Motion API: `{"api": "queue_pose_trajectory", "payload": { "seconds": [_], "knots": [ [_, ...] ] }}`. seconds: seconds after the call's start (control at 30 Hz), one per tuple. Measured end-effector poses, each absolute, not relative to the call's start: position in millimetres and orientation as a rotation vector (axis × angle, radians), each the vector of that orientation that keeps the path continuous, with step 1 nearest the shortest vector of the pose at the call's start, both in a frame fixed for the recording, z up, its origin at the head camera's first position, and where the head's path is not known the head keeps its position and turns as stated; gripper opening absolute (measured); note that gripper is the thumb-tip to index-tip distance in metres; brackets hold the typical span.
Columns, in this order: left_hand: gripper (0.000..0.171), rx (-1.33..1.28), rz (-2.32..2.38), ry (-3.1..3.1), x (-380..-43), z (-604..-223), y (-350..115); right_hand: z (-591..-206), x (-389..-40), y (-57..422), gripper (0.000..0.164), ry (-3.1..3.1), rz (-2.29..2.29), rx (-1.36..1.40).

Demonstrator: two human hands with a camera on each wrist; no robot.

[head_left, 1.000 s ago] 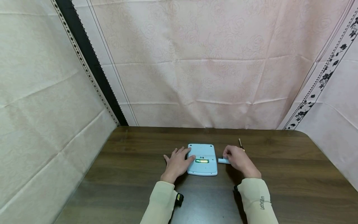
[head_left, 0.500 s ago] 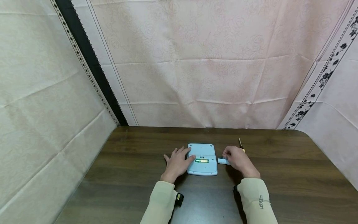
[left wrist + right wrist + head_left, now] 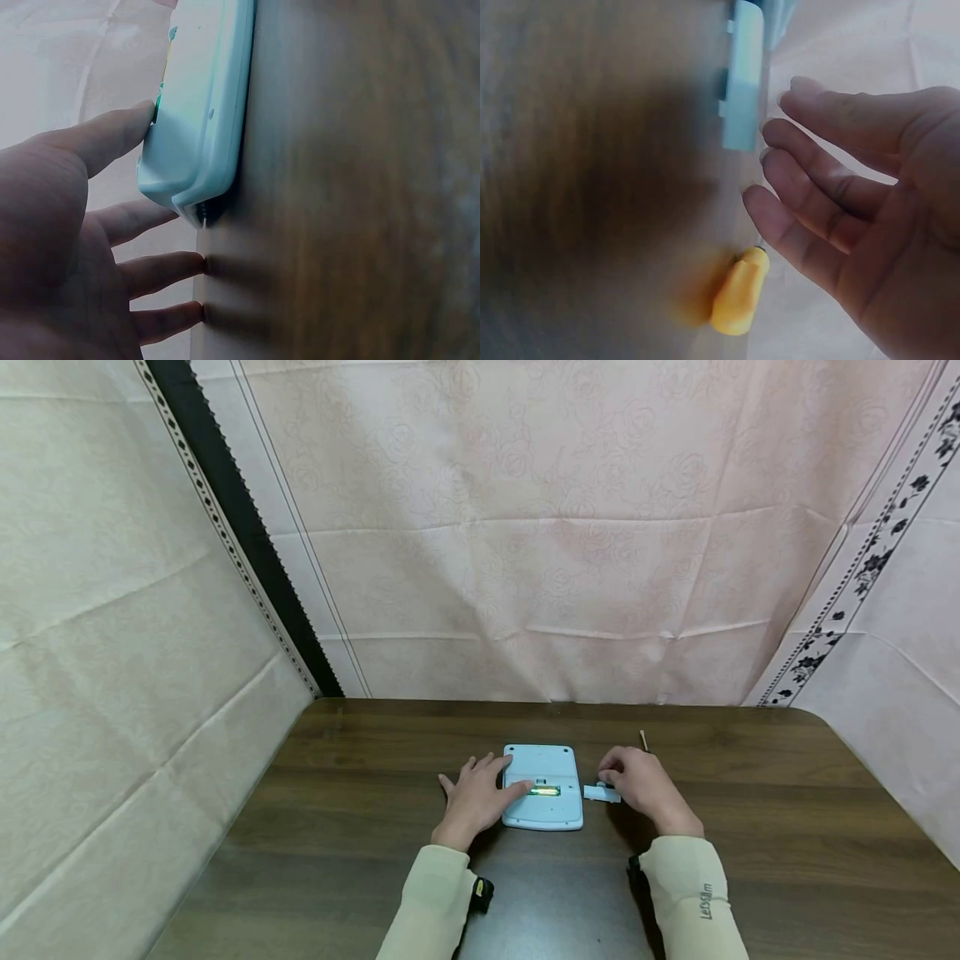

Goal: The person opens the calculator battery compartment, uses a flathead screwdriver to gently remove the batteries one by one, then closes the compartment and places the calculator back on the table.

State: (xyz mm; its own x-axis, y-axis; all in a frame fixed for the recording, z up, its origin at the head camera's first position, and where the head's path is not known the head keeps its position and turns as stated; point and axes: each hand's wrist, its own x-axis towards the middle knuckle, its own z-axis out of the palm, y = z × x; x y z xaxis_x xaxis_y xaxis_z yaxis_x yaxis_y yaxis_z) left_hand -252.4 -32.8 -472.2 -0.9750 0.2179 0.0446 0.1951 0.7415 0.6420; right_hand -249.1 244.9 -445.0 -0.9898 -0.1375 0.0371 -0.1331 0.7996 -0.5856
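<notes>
A flat light-blue device, perhaps a calculator (image 3: 543, 817), lies face down on the table with its battery compartment uncovered. A green battery (image 3: 550, 791) sits in that compartment. My left hand (image 3: 474, 797) rests at the device's left side, fingers spread; its thumb touches the compartment's left end, and the index finger lies on the upper left edge. Right of the device lies a small light-blue battery cover (image 3: 601, 793), also in the right wrist view (image 3: 742, 97). My right hand (image 3: 643, 785) hovers beside this cover, fingers loosely bent and apart from it, with nothing between them.
A screwdriver lies beyond my right hand; its metal shaft (image 3: 643, 741) shows in the head view and its yellow handle (image 3: 740, 296) in the right wrist view. The brown wooden table (image 3: 360, 827) meets hanging pale cloth (image 3: 562, 568) at its back edge.
My right hand has let go of the battery cover and lifted slightly up and right, exposing more of the cover. My left thumb has slid right over the battery's left end.
</notes>
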Motion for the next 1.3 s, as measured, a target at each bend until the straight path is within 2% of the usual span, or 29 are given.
{"api": "queue_pose_trajectory", "payload": {
  "seconds": [0.63,0.87,0.97,1.1,1.3],
  "knots": [
    [0.066,0.314,1.068,2.909,-252.5,-472.3,-30.0,-435.3,-241.9,275.7,0.034,3.061,-1.03,0.235],
    [0.066,0.304,1.072,2.909,-252.5,-472.2,-29.9,-434.8,-239.9,285.7,0.048,2.967,-0.971,0.356],
    [0.066,0.301,1.07,2.908,-252.5,-472.4,-29.9,-435.3,-239.1,287.1,0.046,2.932,-0.927,0.375],
    [0.065,0.304,1.069,2.907,-252.0,-471.6,-29.9,-437.4,-237.0,287.1,0.032,2.892,-0.897,0.412],
    [0.065,0.302,1.075,2.906,-252.3,-471.4,-29.6,-440.1,-234.5,288.0,0.036,2.84,-0.895,0.478]
  ]
}}
